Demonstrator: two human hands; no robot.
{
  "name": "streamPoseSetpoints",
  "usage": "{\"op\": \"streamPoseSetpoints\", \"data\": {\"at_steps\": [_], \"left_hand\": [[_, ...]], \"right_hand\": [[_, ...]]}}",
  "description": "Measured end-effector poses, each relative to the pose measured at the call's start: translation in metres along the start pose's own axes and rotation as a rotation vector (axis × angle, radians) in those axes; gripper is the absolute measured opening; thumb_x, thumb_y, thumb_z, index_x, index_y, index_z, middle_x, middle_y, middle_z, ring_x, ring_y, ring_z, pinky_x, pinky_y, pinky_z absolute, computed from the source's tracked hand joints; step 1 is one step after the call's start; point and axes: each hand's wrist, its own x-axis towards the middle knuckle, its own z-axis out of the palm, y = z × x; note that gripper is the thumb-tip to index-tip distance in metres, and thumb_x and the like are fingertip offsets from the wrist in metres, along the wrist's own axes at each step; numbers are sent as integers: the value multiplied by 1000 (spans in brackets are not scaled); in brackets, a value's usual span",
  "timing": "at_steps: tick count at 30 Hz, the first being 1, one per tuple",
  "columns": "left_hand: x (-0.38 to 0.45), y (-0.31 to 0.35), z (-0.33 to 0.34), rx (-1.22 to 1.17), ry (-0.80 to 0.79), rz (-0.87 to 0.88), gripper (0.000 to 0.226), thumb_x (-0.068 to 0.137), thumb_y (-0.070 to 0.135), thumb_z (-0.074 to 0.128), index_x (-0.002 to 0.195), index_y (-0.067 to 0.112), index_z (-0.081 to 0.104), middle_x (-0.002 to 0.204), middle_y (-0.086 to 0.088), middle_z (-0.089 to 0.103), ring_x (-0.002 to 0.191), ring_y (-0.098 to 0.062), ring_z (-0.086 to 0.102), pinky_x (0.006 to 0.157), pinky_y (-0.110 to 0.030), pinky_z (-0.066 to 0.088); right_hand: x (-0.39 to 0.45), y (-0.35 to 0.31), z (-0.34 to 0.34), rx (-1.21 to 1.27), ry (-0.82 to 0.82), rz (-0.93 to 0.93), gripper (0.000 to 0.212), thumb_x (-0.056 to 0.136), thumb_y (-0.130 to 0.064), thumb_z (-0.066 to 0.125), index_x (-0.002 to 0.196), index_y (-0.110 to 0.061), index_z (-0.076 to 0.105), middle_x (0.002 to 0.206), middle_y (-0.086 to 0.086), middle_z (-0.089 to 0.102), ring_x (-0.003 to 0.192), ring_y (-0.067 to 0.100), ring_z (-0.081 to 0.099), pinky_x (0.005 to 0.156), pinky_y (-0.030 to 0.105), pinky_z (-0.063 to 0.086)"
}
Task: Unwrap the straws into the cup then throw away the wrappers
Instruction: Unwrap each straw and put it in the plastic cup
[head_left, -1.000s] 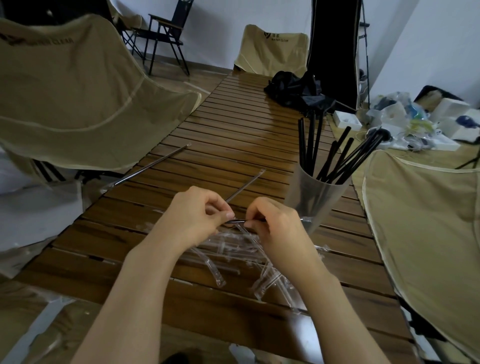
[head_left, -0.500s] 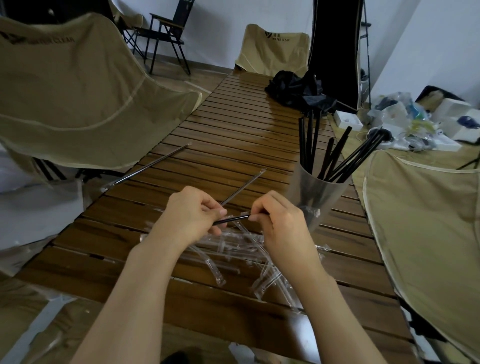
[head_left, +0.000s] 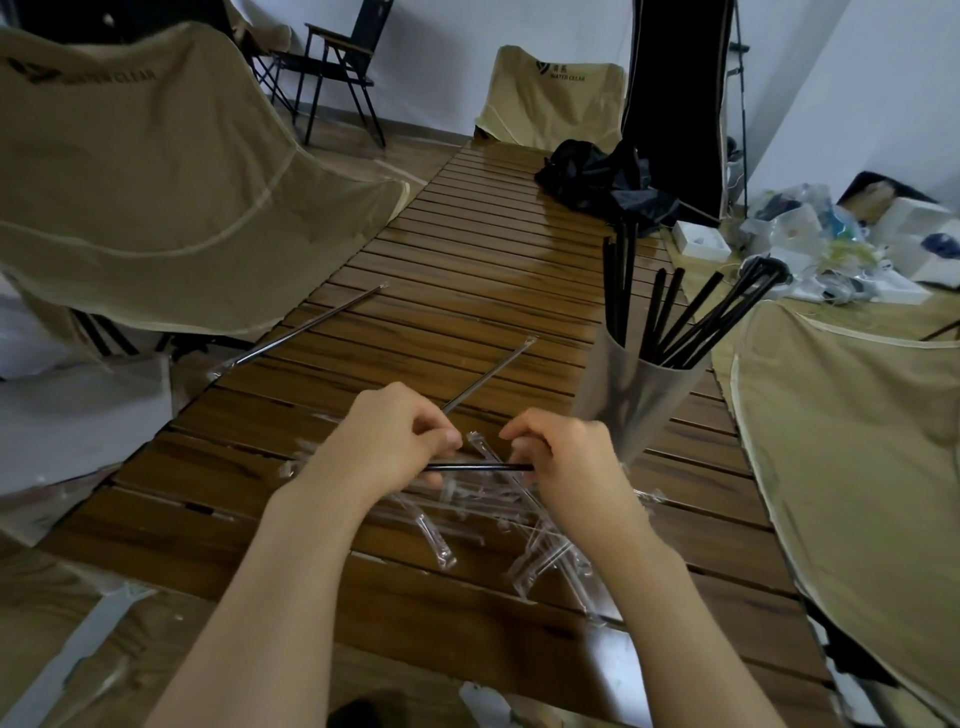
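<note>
A black straw (head_left: 478, 467) runs level between my two hands above the slatted wooden table (head_left: 467, 249). My left hand (head_left: 395, 441) pinches its left end, where a clear wrapper seems to be. My right hand (head_left: 566, 457) grips the bare right end. Under the hands lies a pile of empty clear wrappers (head_left: 498, 525). A grey cup (head_left: 634, 400) stands just right of my right hand with several black straws (head_left: 675, 312) upright in it. Two wrapped straws lie on the table beyond: one (head_left: 488, 371) behind my left hand, another (head_left: 306, 332) further left.
Tan folding chairs stand at the left (head_left: 156, 182), at the right (head_left: 857, 441) and at the table's far end (head_left: 550, 98). A black bag (head_left: 608, 182) rests on the far part of the table. White boxes and plastic clutter (head_left: 841, 244) cover the floor at the right.
My hands have drawn apart and dropped slightly. More bare black straw shows between them now than one second ago.
</note>
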Motion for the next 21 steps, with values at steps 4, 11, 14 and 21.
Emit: {"op": "streamPoseSetpoints", "data": {"at_steps": [4,11,14,21], "left_hand": [[-1,2,-3,159,-90,110,12,90,39,64,98,35,73,97,18,70,89,5,64,91,-24,50],[-2,4,-4,230,-71,195,9,90,36,65,94,40,72,81,23,70,84,7,64,88,-23,47],[-2,4,-5,288,-30,196,16,93,44,58,80,48,65,72,22,69,77,6,65,85,-28,51],[-5,2,-12,361,-72,196,31,100,43,44,77,37,63,67,11,62,53,0,52,64,-23,47]], "right_hand": [[-3,-6,-3,-25,-152,-42,20,97,-27,50,107,-23,68,90,-11,64,81,2,59,76,24,51],[-1,-13,-10,-104,-244,-39,19,97,-18,52,96,-24,69,77,-9,65,73,7,59,76,31,54],[-2,-9,-7,-125,-104,-72,24,92,-6,54,81,-18,72,74,-9,65,74,12,62,73,34,55],[-9,-10,1,-164,100,-282,12,84,-7,64,78,-14,70,67,-3,63,63,15,59,60,36,54]]}}
